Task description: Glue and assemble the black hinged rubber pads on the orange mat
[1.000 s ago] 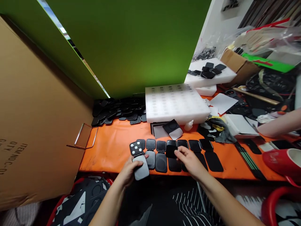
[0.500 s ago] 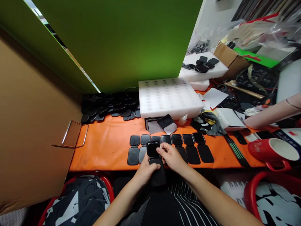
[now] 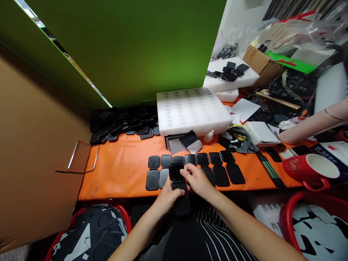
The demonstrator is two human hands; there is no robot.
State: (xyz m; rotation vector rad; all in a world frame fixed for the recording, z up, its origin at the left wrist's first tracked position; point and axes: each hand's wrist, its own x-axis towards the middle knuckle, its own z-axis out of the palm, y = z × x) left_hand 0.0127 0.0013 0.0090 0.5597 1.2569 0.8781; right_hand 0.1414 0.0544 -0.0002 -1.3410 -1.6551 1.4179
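My left hand (image 3: 170,197) is closed around a black hinged case (image 3: 181,203), with the thumb across its lower panel. The case is unfolded, its squarish framed upper panel (image 3: 176,172) standing above the hinge. At the right edge of that panel, my right hand (image 3: 196,177) has its thumb and fingers closed on the rim; whether something small sits between the fingertips is too small to tell. Behind both hands, similar unfolded black cases (image 3: 152,180) lie in a row on the orange tabletop (image 3: 116,159). My hands and the held case cover part of this row.
A heap of black pieces (image 3: 122,121) lies at the back left beside a white foam block (image 3: 190,112). A small white bottle (image 3: 208,136) stands before the block. A red mug (image 3: 301,168) is at right. Red bins of scraps (image 3: 123,217) flank my lap below the table edge.
The whole view has shifted slightly, so the table things sit a little further left. Both hands stay on the same case, with the right thumb a touch further in over the upper panel.
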